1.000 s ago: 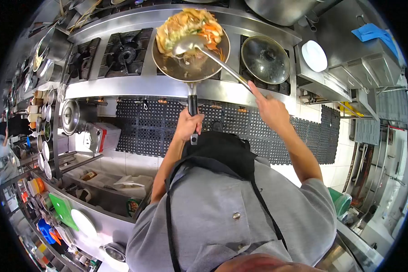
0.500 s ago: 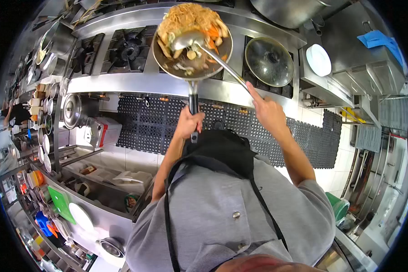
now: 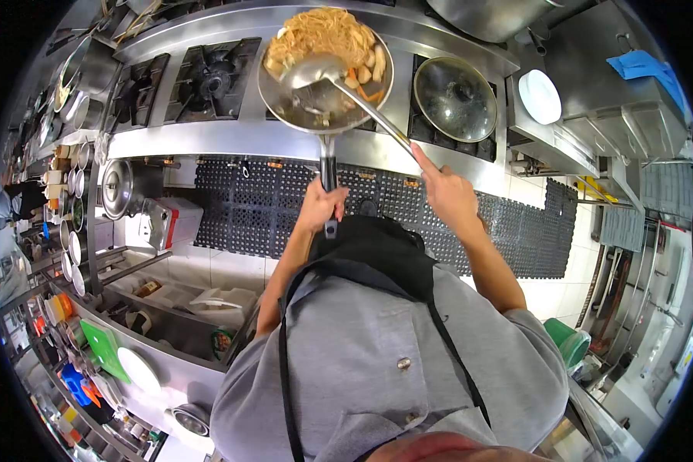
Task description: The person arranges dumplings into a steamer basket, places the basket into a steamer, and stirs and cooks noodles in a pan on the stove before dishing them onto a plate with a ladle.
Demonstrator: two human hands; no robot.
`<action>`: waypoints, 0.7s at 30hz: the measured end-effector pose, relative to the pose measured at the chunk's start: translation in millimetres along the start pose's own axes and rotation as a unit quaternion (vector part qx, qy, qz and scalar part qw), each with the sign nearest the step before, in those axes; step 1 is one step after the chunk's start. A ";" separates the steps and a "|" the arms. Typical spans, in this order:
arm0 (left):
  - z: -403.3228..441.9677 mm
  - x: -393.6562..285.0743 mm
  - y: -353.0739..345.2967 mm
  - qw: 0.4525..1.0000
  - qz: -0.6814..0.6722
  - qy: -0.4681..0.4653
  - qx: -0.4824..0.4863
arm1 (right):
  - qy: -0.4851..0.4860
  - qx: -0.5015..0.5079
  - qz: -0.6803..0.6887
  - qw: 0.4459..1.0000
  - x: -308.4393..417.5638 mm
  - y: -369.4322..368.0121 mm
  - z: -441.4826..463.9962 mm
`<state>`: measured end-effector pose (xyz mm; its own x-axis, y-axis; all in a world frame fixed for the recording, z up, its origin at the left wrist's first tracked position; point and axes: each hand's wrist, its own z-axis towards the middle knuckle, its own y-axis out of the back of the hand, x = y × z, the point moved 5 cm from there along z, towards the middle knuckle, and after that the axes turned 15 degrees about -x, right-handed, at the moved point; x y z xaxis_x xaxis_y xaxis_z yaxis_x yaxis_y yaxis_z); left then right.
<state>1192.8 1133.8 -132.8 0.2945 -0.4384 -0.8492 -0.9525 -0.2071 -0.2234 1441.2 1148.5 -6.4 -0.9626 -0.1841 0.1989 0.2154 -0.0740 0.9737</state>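
Observation:
My left hand [image 3: 323, 206] is closed around the black handle [image 3: 328, 175] of a frying pan [image 3: 277, 109] over the stove. Light-brown noodles [image 3: 327, 35] are heaped at the pan's far side. Pale chunks and orange carrot strips [image 3: 375, 95] lie at the right, with small bits near the front. Fingers wrapped and index finger along the shaft, my right hand [image 3: 448, 194] grips a long metal ladle [image 3: 362, 102]. Its bowl rests in or just above the pan, at the near edge of the noodles, and hides some food beneath.
A glass lid [image 3: 456, 100] sits on the burner to the right, with white plates [image 3: 540, 97] beyond it. Burner grates [image 3: 212, 81] are at the left. A large pot [image 3: 485, 17] stands at the back. Black perforated matting [image 3: 246, 208] covers the floor; a lidded pot [image 3: 120, 189] stands at left.
My right hand and the ladle have shifted slightly left. The noodles now cover carrots that showed earlier at the right, and the loose pieces have moved. My left hand keeps hold of the handle.

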 end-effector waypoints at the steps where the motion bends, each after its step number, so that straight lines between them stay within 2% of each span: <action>1: 0.9 0.2 1.5 1.000 0.007 -0.001 0.004 | 0.013 -0.010 -0.008 1.000 0.3 0.6 -1.4; 2: 1.1 2.7 3.4 1.000 0.013 0.001 0.005 | 0.015 -0.009 -0.010 1.000 -2.3 6.5 -6.1; 4: 11.1 -1.9 6.1 0.999 0.034 0.017 0.027 | -0.030 0.045 0.152 0.987 -8.9 24.6 -30.4; 5: 16.0 -6.6 6.5 0.999 0.025 0.024 0.023 | -0.076 0.083 0.180 0.977 -11.4 30.3 -36.1; 6: 19.3 -7.1 5.9 0.999 0.024 0.023 0.022 | -0.075 0.082 0.179 0.977 -11.4 26.6 -33.0; 8: 21.1 -1.4 3.3 0.999 0.006 0.052 0.006 | -0.014 -0.040 0.205 0.978 -10.3 24.4 -22.9; 9: 22.5 1.1 1.3 0.999 0.012 0.050 0.008 | -0.017 -0.041 0.203 0.978 -10.6 15.5 -10.8; 11: 22.8 0.6 -1.0 0.998 0.005 0.062 0.010 | -0.082 0.018 0.090 0.992 -15.1 -15.8 18.4; 12: 22.8 0.6 -1.5 0.997 -0.003 0.070 0.008 | -0.084 0.020 0.090 0.992 -17.0 -33.5 24.3; 14: 25.0 -1.3 -3.1 0.998 -0.005 0.070 0.000 | -0.017 0.025 0.089 0.996 -14.8 -63.7 29.4; 16: 26.7 -3.4 -5.1 0.996 -0.028 0.087 0.010 | -0.008 0.032 0.094 0.995 -3.0 -30.7 8.1; 18: 29.0 -5.2 -5.9 0.996 -0.029 0.088 0.013 | -0.052 0.117 0.086 0.988 -8.7 1.8 -15.7; 21: 28.1 -7.3 -6.7 0.996 -0.027 0.086 0.002 | -0.043 0.086 0.118 0.988 -19.3 21.5 -30.4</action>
<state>1194.9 1163.0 -138.6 0.3539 -0.5701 -0.7415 -0.9351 -0.2306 -0.2690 1469.4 1120.7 7.3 -0.9011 -0.0927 0.4237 0.4110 0.1292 0.9024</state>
